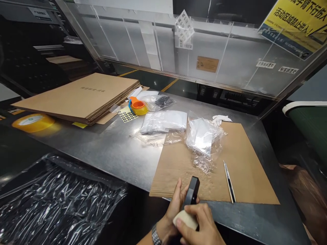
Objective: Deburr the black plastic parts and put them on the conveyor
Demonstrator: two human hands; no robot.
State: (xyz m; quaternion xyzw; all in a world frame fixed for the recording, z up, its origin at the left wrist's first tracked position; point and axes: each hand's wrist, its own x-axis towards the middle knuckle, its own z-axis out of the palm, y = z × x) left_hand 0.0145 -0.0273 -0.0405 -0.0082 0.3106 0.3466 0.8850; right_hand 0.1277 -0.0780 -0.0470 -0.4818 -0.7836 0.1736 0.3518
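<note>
My left hand (171, 210) is wrapped round a long black rectangular part (192, 191) near the front edge of the table. My right hand (204, 223) pinches a cream-coloured pad (186, 219), possibly a sponge or folded cloth, and presses it against the near end of the black part. That lower end is hidden behind the hands and pad. Just beyond them lies a cardboard sheet (176, 173). A slim utility knife (229, 182) rests on the sheet, right of my hands. Clear plastic bags with white contents (201, 136) lie at the sheet's far side.
Flattened cartons (84, 93) are stacked at the left, with a yellow tape roll (33, 122) beside them. An orange tape dispenser (138, 104), a label sheet (127, 114) and white gloves (221, 119) lie on the metal table (122, 153). A bin lined with black plastic (58, 204) stands front left.
</note>
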